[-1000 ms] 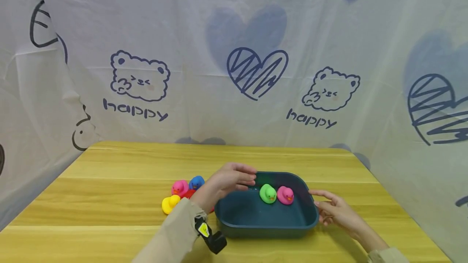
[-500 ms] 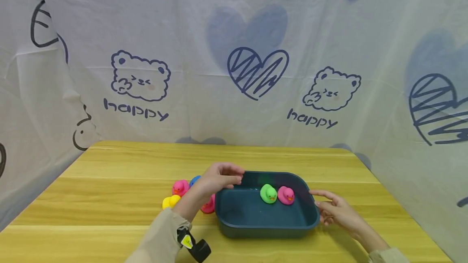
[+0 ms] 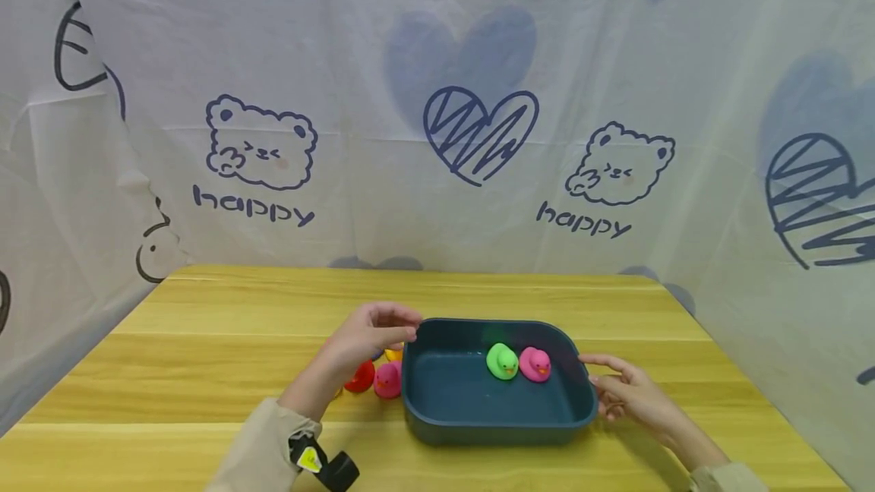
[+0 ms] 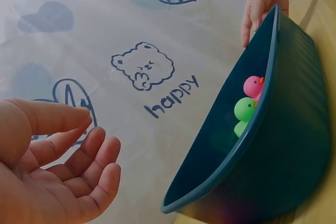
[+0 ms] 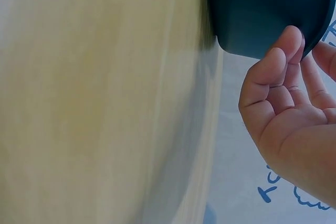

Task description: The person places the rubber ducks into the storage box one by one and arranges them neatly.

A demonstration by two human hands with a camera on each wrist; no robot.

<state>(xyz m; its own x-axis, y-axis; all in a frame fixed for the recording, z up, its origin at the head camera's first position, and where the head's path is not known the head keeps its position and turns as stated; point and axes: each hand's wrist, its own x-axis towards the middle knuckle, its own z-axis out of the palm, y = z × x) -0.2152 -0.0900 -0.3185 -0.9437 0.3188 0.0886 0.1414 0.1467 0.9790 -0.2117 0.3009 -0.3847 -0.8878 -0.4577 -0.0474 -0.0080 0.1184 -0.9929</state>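
Note:
A dark teal plastic tub [image 3: 502, 431] stands on the table. Inside, against its back right part, sit a green rubber duck [image 3: 502, 361] and a pink rubber duck [image 3: 535, 364] side by side. My left hand [image 3: 365, 336] hovers by the tub's left rim, above several loose ducks that it partly hides. Nothing lies between its loosely bent fingers [image 4: 107, 150] in the left wrist view. Below it show a red duck [image 3: 360, 376] and another pink duck [image 3: 387, 380]. My right hand [image 3: 629, 393] touches the tub's right end from outside, its index finger fairly straight along the rim.
Under everything is a wood-grain table [image 3: 205, 386]. A white cloth [image 3: 383, 211] with hearts and bear drawings hangs behind and at the sides. A black camera [image 3: 335, 469] is strapped to the left wrist.
My left hand has moved left, from over the tub to above the loose ducks outside it. The right hand, the tub and the two ducks in it have stayed put.

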